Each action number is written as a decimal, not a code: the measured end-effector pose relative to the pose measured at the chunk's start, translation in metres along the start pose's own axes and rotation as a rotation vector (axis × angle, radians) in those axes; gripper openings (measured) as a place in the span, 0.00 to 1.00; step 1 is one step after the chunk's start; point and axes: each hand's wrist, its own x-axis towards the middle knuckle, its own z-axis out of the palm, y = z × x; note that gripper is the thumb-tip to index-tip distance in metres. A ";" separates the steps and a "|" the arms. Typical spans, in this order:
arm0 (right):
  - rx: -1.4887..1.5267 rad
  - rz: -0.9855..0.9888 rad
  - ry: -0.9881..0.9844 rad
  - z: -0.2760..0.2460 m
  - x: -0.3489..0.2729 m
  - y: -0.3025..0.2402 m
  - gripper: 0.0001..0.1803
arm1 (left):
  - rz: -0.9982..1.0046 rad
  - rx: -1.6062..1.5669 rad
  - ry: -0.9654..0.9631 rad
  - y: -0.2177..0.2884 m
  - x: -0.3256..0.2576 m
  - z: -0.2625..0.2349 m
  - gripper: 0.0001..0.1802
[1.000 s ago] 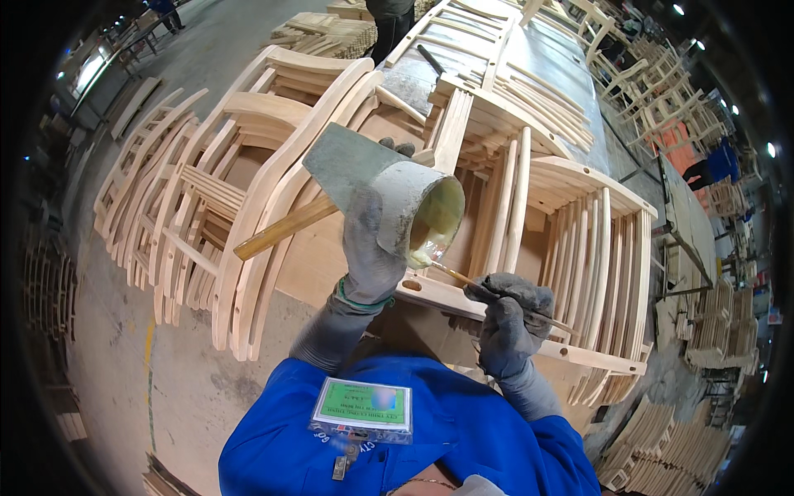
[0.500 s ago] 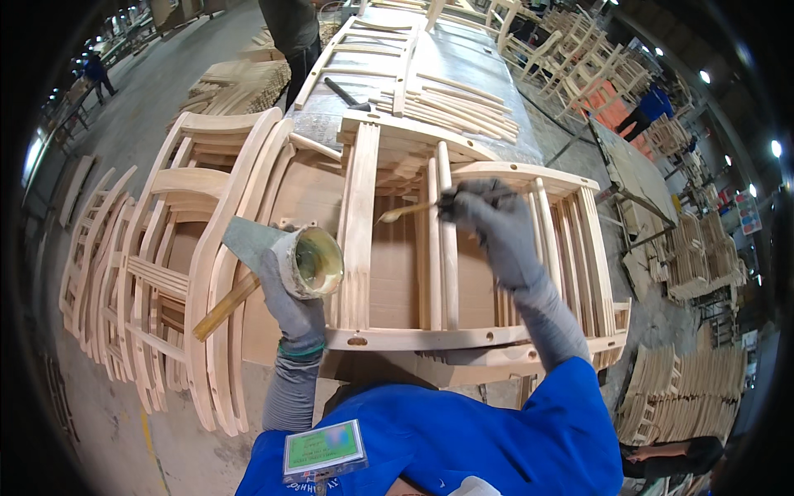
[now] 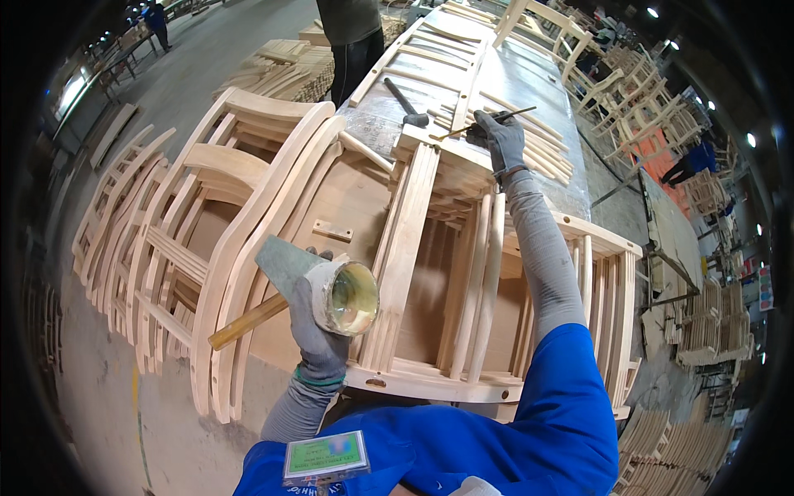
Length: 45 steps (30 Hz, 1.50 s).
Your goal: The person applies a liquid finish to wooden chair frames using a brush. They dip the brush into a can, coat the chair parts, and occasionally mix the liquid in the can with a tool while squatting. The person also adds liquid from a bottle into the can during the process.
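Observation:
My left hand (image 3: 317,332), in a grey glove, is closed round a small pot (image 3: 354,299) with pale, glue-like stuff inside and on its rim. A flat grey blade-like piece (image 3: 285,263) and a wooden handle (image 3: 248,322) stick out beside that hand; whether they are one tool is hidden. My right hand (image 3: 502,139), gloved too, pinches a thin stick (image 3: 524,112) at arm's length. The stick's tip reaches the far rail of a pale wooden chair frame (image 3: 409,248), near its corner; whether it touches, I cannot tell. The frame lies in front of me on other wooden parts.
Several curved chair backs (image 3: 240,186) lean together on the left. A dark hammer (image 3: 403,99), loose rods (image 3: 546,149) and a ladder-like frame (image 3: 471,83) lie on the silvery table (image 3: 376,124). A person (image 3: 351,37) stands beyond its left side. Stacked chair parts (image 3: 711,331) stand at right.
My right hand has moved from above the middle of the chair frame away to its far rail, with the stick. The pot stays in my left hand; the whole view has shifted.

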 end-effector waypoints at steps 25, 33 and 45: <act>-0.558 -0.337 -0.132 0.042 0.020 0.021 0.19 | -0.030 -0.015 0.059 0.001 0.000 -0.001 0.30; -0.670 -0.212 -0.088 0.044 0.022 0.008 0.17 | -0.016 -0.015 0.032 0.001 0.000 0.000 0.29; -0.073 -0.085 -0.071 -0.008 0.007 0.010 0.13 | -0.020 -0.093 0.028 -0.001 0.002 -0.002 0.27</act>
